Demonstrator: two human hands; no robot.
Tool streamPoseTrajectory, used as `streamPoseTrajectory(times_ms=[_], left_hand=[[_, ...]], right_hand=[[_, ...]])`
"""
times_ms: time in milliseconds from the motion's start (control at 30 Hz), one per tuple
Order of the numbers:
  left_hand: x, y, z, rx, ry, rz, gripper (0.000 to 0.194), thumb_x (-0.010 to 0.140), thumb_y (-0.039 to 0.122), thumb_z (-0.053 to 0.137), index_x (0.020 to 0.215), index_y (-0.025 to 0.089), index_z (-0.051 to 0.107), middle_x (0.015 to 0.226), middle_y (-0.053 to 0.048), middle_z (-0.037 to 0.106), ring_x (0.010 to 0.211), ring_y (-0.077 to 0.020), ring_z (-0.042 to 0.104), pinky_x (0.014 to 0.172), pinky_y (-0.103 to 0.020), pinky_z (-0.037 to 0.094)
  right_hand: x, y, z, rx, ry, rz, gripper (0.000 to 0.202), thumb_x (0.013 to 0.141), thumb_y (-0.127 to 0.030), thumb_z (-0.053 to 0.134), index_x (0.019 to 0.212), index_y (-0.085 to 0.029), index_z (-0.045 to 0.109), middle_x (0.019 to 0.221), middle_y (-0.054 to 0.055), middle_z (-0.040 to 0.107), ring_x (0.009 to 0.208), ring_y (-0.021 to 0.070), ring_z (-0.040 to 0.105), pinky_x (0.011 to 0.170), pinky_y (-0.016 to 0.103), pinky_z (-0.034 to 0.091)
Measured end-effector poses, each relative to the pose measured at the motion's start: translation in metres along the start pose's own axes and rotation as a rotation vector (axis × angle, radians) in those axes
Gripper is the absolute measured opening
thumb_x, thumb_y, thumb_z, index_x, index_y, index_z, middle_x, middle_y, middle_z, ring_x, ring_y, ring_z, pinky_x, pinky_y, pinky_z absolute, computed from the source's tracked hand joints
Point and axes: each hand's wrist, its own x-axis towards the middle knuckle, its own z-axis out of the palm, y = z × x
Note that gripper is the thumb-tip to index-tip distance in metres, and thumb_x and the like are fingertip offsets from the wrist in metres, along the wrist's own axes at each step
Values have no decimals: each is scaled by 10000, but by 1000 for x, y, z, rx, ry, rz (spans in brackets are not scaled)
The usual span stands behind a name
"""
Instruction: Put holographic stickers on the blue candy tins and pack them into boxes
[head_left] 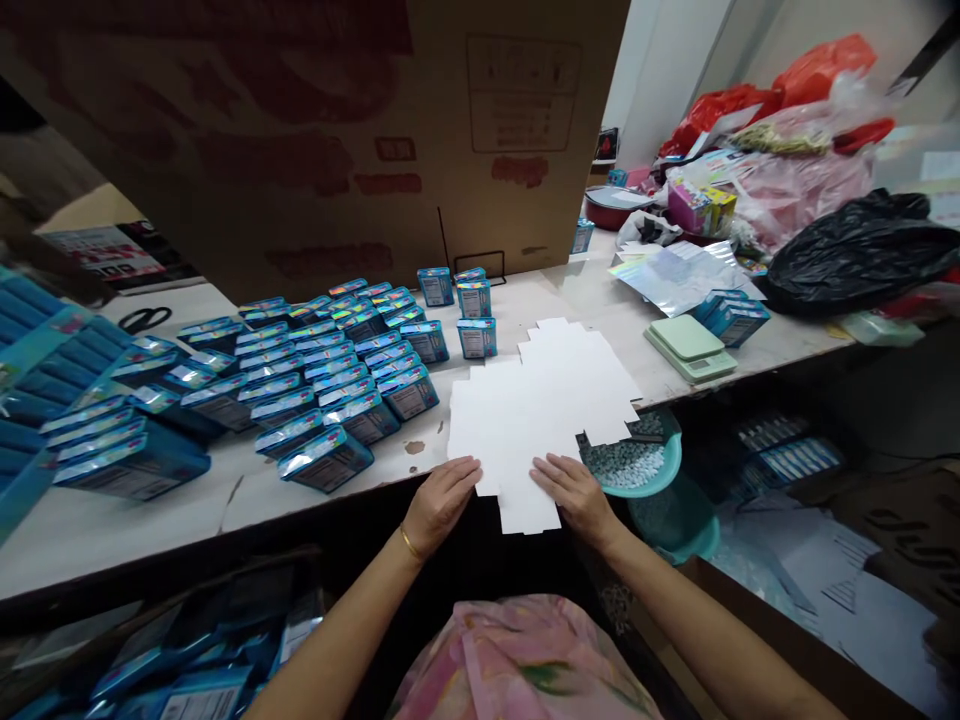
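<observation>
A flat white card blank (540, 400) with stepped, notched edges lies on the table, its narrow near end sticking out over the front edge. Whether it is one sheet or a thin stack I cannot tell. My left hand (442, 503) holds its left side near that end, fingers together at the rim. On the opposite side my right hand (579, 497) grips it, with fingers laid over the top face; its thumb is hidden. Left of the blank, many small blue boxes (326, 458) stand in rows, and a few more blue boxes (477, 338) stand behind it.
A big brown carton (337, 200) blocks the back. At right are a pale green scale (691, 350), silvery sheets (675, 280) and a black bag (862, 250). A turquoise basin (673, 465) of small pellets sits below the table edge. Scissors (145, 320) lie at left.
</observation>
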Motion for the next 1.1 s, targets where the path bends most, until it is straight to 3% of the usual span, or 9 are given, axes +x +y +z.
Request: streamPoseTrajectory(times_ms=[133, 267, 433, 567, 700, 800, 933, 1100], left_hand=[[9, -13, -4, 47, -3, -83, 266, 829, 142, 385, 1033, 208, 543, 1025, -69, 607, 1005, -160, 531, 842, -351, 470], [26, -34, 7, 100, 19, -139, 234, 839, 180, 372, 937, 193, 585, 951, -73, 618, 938, -163, 559, 792, -346, 492], [20, -43, 14, 85, 27, -132, 227, 834, 175, 387, 941, 208, 585, 980, -70, 616, 958, -156, 546, 812, -356, 475], [6, -44, 14, 70, -61, -95, 233, 832, 167, 377, 889, 223, 596, 972, -58, 619, 954, -150, 542, 794, -352, 472], [19, -36, 9, 125, -202, -118, 262, 803, 101, 375, 852, 213, 607, 917, -53, 624, 855, -158, 531, 708, -314, 461], [45, -25, 6, 246, -322, -185, 250, 779, 80, 398, 747, 210, 609, 809, -52, 620, 812, -183, 512, 673, -328, 417], [77, -18, 10, 376, -463, -198, 266, 771, 75, 399, 627, 187, 594, 698, -65, 588, 765, -198, 492, 636, -340, 375], [92, -27, 21, 392, -525, -244, 258, 758, 79, 414, 625, 162, 618, 708, -93, 579, 777, -218, 489, 568, -310, 372]], right_hand=[[37, 15, 2, -4, -33, -32, 389, 830, -96, 390, 1182, -223, 497, 1203, 48, 524, 1154, 178, 428, 956, 378, 358], [68, 33, 3, -11, -117, 22, 387, 804, -81, 430, 1143, -242, 527, 1204, 31, 524, 1120, 189, 468, 935, 386, 384], [69, 46, 5, 99, -136, 21, 426, 766, -54, 440, 1152, -219, 516, 1204, 38, 524, 1108, 154, 475, 945, 326, 390], [52, 56, 13, 242, -185, -25, 447, 713, -3, 433, 1090, -209, 559, 1186, 33, 534, 1120, 135, 459, 927, 291, 405], [50, 60, 13, 291, -113, -29, 373, 741, -7, 408, 964, -216, 623, 1068, 25, 601, 1038, 141, 510, 858, 306, 433], [69, 53, 3, 182, -121, -28, 280, 778, -49, 433, 861, -208, 649, 915, 29, 641, 867, 149, 550, 755, 290, 432], [107, 40, -8, -72, -238, -42, 188, 800, -87, 456, 821, -163, 626, 796, 61, 638, 760, 163, 545, 715, 297, 377], [132, 34, 2, -235, -420, -112, 162, 824, -79, 409, 810, -131, 562, 679, 66, 636, 676, 162, 575, 692, 282, 362]])
